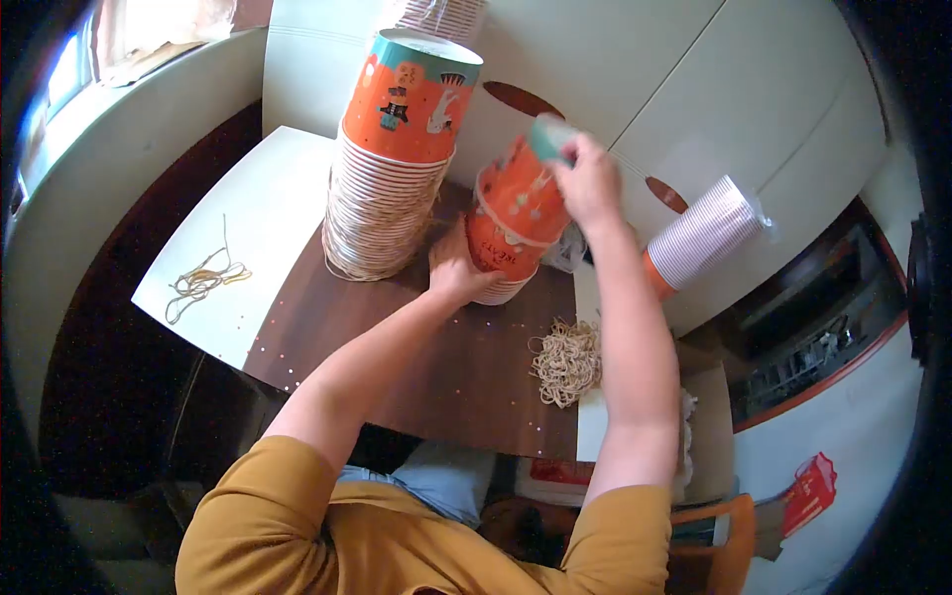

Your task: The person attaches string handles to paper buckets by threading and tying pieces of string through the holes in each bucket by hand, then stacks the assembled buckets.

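My right hand (pixel 592 186) grips the teal base end of an orange paper bucket (pixel 523 188), slightly smeared by motion. That bucket sits tilted over another orange paper bucket (pixel 504 252) with lettering on its side, which stands upside down on a short stack of white rims. My left hand (pixel 456 268) is wrapped against the near left side of the lower bucket. Just left of it rises a tall stack of upside-down paper buckets (pixel 392 188), with cord handles hanging around their rims. A pile of beige cords (pixel 567 363) lies below my right forearm.
Loose cords (pixel 206 282) lie on the white left part of the table (pixel 248 188). A plastic-wrapped stack of buckets (pixel 702 230) leans at the right, near the white cabinet doors (pixel 783 109). Another wrapped stack (pixel 436 18) stands behind the tall one. An orange chair (pixel 736 540) is at lower right.
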The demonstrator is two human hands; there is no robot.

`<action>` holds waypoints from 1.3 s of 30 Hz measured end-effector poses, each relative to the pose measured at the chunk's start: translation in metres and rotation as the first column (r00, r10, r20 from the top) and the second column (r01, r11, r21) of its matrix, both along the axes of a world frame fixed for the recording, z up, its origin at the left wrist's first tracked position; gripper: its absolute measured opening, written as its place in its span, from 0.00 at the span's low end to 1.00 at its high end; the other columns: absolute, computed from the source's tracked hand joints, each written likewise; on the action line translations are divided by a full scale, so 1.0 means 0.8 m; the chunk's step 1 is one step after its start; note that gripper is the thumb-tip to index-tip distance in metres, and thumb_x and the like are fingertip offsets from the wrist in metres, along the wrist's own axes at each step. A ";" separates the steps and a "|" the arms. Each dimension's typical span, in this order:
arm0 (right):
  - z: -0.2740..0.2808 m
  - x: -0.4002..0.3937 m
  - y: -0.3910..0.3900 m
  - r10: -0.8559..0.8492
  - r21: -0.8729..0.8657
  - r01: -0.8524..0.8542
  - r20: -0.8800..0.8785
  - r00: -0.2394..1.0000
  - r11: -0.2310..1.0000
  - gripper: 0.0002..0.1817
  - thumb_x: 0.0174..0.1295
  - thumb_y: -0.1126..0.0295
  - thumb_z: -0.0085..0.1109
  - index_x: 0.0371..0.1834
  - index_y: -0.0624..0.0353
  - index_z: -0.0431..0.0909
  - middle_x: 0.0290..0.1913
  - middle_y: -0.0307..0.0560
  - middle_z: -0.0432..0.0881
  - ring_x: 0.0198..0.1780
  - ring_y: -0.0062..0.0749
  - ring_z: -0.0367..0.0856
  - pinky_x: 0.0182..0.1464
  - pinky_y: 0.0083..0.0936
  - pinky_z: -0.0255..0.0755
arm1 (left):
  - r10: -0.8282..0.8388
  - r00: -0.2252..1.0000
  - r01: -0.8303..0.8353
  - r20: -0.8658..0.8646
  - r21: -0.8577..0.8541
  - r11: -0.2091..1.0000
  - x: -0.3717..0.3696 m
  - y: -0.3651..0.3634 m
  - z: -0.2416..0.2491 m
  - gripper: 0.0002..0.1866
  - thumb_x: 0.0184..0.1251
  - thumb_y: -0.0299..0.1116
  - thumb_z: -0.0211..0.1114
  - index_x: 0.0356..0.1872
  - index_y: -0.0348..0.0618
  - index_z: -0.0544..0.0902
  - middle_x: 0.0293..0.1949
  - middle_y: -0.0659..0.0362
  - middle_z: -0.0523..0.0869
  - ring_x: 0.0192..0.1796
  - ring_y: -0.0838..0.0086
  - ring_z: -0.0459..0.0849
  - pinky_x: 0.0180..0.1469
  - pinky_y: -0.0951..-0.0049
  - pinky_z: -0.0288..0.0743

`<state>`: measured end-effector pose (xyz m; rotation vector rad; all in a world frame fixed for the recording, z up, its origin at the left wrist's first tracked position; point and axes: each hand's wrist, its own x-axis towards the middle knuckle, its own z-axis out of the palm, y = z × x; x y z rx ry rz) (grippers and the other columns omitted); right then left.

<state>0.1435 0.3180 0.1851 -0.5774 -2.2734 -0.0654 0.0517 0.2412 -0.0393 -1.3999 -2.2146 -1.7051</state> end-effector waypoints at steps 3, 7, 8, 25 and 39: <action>0.070 0.025 -0.026 0.017 -0.022 -0.022 -0.203 0.979 1.000 0.14 0.53 0.66 0.68 0.36 0.62 0.78 0.33 0.53 0.84 0.36 0.42 0.83 0.40 0.35 0.75 | -0.118 0.993 0.118 0.005 0.087 0.989 -0.012 0.013 -0.018 0.57 0.36 0.43 0.80 0.69 0.35 0.56 0.62 0.41 0.72 0.65 0.53 0.72 0.66 0.60 0.66; 0.095 0.109 -0.011 -0.004 -0.383 -0.255 -0.561 0.828 0.888 0.16 0.57 0.62 0.68 0.40 0.62 0.78 0.36 0.40 0.84 0.37 0.28 0.81 0.40 0.26 0.74 | -0.155 0.982 0.150 0.106 0.052 0.987 -0.024 0.028 -0.024 0.49 0.48 0.45 0.75 0.68 0.33 0.59 0.62 0.42 0.71 0.63 0.52 0.72 0.64 0.59 0.66; 0.062 0.128 0.001 0.001 -0.531 -0.431 -0.629 0.777 0.730 0.16 0.57 0.62 0.68 0.43 0.60 0.79 0.39 0.39 0.83 0.40 0.27 0.81 0.42 0.26 0.73 | -0.145 0.981 0.142 0.129 0.032 0.989 -0.026 0.007 -0.004 0.45 0.52 0.44 0.72 0.67 0.32 0.61 0.62 0.42 0.71 0.65 0.54 0.71 0.66 0.61 0.65; -0.305 0.142 -0.156 0.060 -0.849 -0.464 -0.492 0.868 -0.253 0.25 0.67 0.64 0.55 0.64 0.63 0.67 0.60 0.53 0.75 0.59 0.36 0.76 0.60 0.34 0.71 | -0.410 0.889 0.456 0.204 -0.315 0.832 -0.046 -0.236 0.132 0.16 0.53 0.24 0.57 0.44 0.34 0.84 0.35 0.45 0.87 0.40 0.63 0.87 0.46 0.68 0.78; -0.190 0.212 0.016 0.018 -0.388 0.171 0.439 0.898 0.906 0.08 0.54 0.64 0.63 0.33 0.54 0.85 0.34 0.50 0.82 0.40 0.45 0.81 0.43 0.37 0.74 | 0.002 0.985 -0.095 -0.174 -0.529 0.844 -0.004 -0.288 0.129 0.27 0.56 0.24 0.53 0.60 0.30 0.70 0.25 0.36 0.80 0.31 0.45 0.82 0.41 0.52 0.75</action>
